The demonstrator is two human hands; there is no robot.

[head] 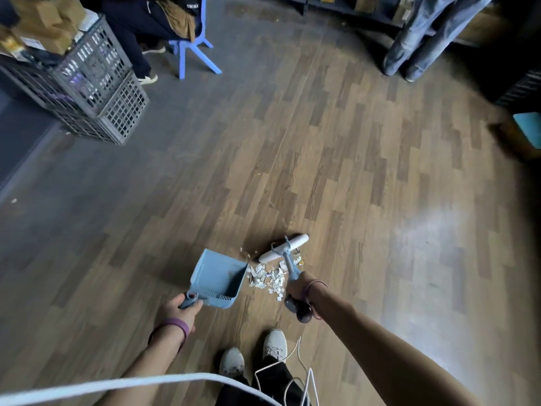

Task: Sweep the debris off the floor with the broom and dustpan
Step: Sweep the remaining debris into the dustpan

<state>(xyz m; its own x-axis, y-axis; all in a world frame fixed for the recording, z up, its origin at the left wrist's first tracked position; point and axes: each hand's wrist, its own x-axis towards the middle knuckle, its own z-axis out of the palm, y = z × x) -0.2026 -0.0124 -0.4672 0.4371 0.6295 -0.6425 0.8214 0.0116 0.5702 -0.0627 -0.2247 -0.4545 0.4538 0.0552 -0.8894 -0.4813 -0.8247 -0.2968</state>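
Observation:
A blue dustpan (218, 276) lies tilted on the wooden floor, its mouth turned right toward a pile of white paper scraps (269, 278). My left hand (178, 313) grips the dustpan's handle. The broom (285, 250) has a white head and a blue-grey handle; its head rests on the floor just beyond the scraps. My right hand (298, 288) grips the broom handle low down. A few scraps lie between the dustpan's lip and the broom head.
Stacked grey crates (99, 92) stand at the far left. A seated person on a blue chair (190, 51) is behind them. Another person's legs (415, 45) stand at the far right. My shoes (251, 353) and white cables (304, 376) are near the bottom.

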